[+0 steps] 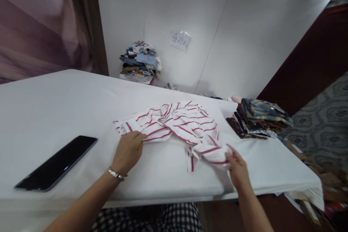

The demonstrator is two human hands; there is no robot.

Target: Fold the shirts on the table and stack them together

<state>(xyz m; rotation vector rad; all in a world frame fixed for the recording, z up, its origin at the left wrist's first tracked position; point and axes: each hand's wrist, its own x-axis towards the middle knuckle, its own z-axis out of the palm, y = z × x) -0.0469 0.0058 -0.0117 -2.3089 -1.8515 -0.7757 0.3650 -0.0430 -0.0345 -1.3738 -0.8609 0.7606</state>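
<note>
Hands both on striped shirt [179, 123], white with red stripes, lying crumpled mid-table on white table [54, 108], nearer the front edge than the back. Left hand [127, 152] rests on the shirt's left edge, fingers curled down onto the cloth, looks like a loose pinch; wrist carries a bracelet [116, 174]. Right hand [237, 168] is at the shirt's lower right corner, fingers closed on a bunched fold of fabric. Black phone [57, 165] lies flat, screen dark, well left of the left hand, near the front edge. Folded stack of dark patterned clothes [258, 117] sits just right of the shirt, close but apart. Second pile of clothes [141, 61] sits at the far edge against the white wall, paper note [181, 40] stuck just beside it.
</note>
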